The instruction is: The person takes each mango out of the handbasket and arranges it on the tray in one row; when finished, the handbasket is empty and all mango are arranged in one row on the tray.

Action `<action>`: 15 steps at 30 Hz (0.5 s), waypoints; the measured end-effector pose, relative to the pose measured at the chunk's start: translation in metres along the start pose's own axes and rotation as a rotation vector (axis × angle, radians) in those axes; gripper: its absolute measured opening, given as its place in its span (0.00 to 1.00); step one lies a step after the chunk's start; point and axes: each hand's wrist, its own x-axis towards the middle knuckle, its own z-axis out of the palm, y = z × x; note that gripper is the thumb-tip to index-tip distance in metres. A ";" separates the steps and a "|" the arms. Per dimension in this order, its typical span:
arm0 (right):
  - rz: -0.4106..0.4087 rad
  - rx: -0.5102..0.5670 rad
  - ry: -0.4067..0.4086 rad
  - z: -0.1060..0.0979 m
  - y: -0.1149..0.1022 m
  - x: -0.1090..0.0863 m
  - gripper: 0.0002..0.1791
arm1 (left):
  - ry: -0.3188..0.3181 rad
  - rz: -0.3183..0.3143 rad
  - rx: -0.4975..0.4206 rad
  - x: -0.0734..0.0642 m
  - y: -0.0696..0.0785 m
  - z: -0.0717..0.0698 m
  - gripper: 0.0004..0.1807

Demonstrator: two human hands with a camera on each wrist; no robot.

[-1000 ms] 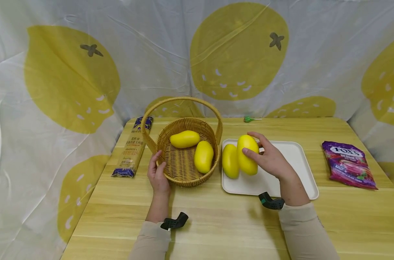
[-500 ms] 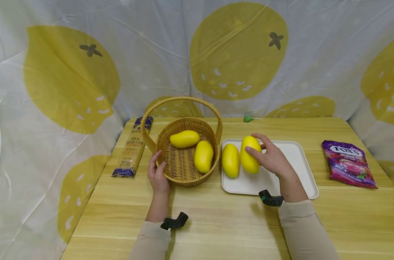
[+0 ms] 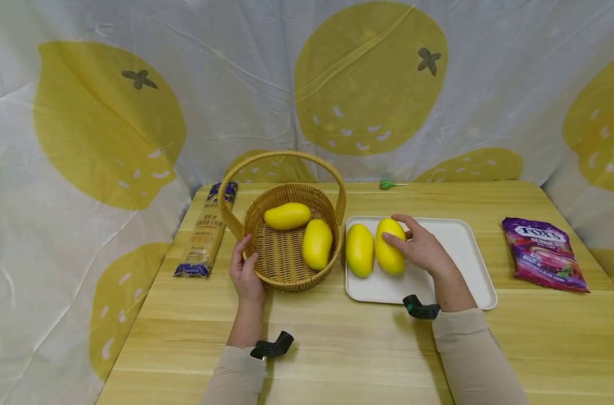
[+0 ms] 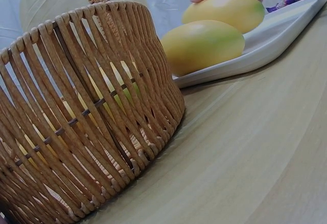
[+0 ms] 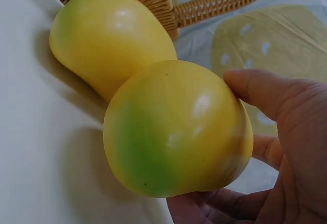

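My right hand (image 3: pixel 424 247) holds a yellow mango (image 3: pixel 390 247) over the white tray (image 3: pixel 451 281), with the thumb on its upper side. Green tinges the near end of this mango in the right wrist view, where my right fingers (image 5: pixel 186 208) reach beneath it. Close to its left, a second mango (image 3: pixel 360 251) lies on the tray. Two more mangoes lie in the wicker basket (image 3: pixel 281 275): one mango (image 3: pixel 288 216) at the back, another mango (image 3: pixel 317 244) at the right. My left hand (image 3: pixel 247 275) grips the basket's left side near the handle base.
A spaghetti packet (image 3: pixel 206 233) lies left of the basket. At the table's back edge is a green lollipop (image 3: pixel 386 185), and a purple candy bag (image 3: pixel 545 256) lies right of the tray. Lemon-print cloth (image 3: pixel 368 79) hangs behind the wooden table (image 3: pixel 337 349).
The mango in my right hand has moved slightly right and down toward the tray, away from the mango beside it. My left hand and the basket stay in place.
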 end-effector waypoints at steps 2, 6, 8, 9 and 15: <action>0.005 0.000 -0.007 0.001 0.002 0.002 0.46 | 0.000 0.006 -0.003 0.001 -0.001 0.000 0.24; 0.013 0.005 -0.022 0.003 0.006 0.006 0.46 | 0.000 0.023 -0.009 0.002 -0.003 -0.001 0.24; 0.011 0.001 -0.026 0.004 0.008 0.007 0.46 | -0.006 0.031 -0.013 0.002 -0.004 -0.002 0.24; 0.009 -0.003 -0.028 0.004 0.008 0.008 0.46 | -0.009 0.035 -0.013 0.002 -0.004 -0.002 0.23; 0.002 -0.031 -0.042 0.006 0.011 0.009 0.44 | -0.016 0.042 -0.015 0.002 -0.003 -0.001 0.24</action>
